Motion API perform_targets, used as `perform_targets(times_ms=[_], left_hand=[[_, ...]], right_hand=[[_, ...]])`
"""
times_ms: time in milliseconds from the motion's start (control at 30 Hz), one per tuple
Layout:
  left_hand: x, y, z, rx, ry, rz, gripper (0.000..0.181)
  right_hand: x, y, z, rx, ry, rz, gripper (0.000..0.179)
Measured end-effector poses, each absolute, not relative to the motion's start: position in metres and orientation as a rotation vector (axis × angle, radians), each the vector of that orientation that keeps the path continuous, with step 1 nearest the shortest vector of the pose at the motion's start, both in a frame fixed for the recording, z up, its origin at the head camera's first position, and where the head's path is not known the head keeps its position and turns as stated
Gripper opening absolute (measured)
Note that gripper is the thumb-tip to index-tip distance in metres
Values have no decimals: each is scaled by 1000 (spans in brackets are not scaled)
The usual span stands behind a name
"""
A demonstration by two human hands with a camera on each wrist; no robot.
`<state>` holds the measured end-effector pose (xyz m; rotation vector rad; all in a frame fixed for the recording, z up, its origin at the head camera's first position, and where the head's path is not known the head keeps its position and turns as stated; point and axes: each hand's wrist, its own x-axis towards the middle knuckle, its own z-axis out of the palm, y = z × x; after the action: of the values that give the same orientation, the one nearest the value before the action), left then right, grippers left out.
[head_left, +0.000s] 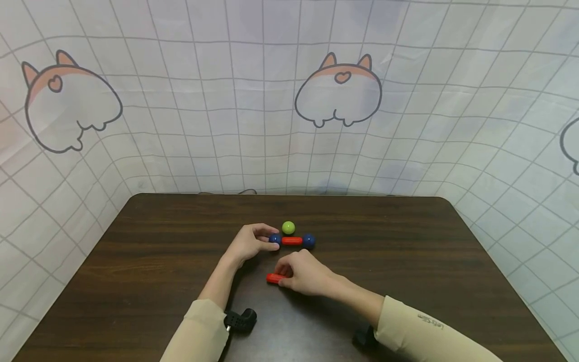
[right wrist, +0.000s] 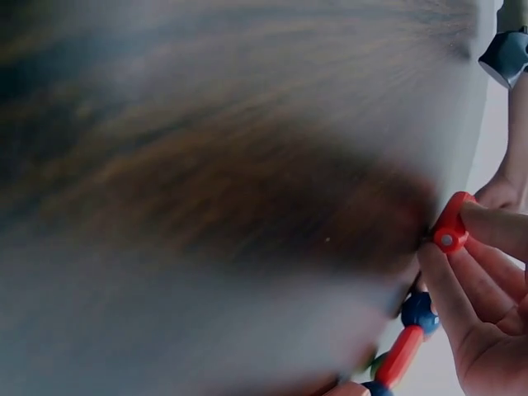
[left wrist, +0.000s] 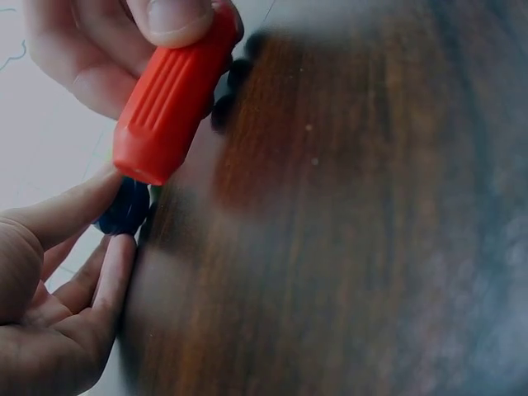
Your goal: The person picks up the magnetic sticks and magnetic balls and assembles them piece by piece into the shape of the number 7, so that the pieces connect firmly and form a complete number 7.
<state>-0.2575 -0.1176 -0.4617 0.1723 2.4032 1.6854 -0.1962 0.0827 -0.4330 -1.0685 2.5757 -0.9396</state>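
Note:
My left hand [head_left: 250, 245] pinches a glossy blue ball [head_left: 275, 239] between thumb and fingers. That ball sits at the left end of a short red rod [head_left: 292, 241], and a second blue ball [head_left: 309, 241] is at the rod's right end. Nearer the front, my right hand [head_left: 304, 271] pinches another red rod [head_left: 274, 278], held roughly sideways, its right part hidden by the fingers. In the left wrist view this rod [left wrist: 169, 107] shows grooves along its side; a silvery dot marks its end [right wrist: 447, 240] in the right wrist view.
A lime-green ball [head_left: 288, 228] lies just behind the rod with the two blue balls. Everything is on a dark wood-grain table [head_left: 407, 261]. A white gridded cloth [head_left: 253, 125] with cartoon drawings hangs behind and at the sides. Black wrist devices [head_left: 241, 321] sit at both cuffs.

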Motion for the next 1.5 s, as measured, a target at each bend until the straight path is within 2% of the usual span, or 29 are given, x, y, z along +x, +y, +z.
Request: perform_targets(times_ms=[767, 1500], left_hand=[[-257, -118, -461, 186, 2397, 1704, 33], [-257, -118, -461, 175, 2399, 1691, 32]], right_hand=[[-196, 68, -436, -1097, 2563, -947, 15], [-195, 101, -430, -1084, 2547, -1031, 17]])
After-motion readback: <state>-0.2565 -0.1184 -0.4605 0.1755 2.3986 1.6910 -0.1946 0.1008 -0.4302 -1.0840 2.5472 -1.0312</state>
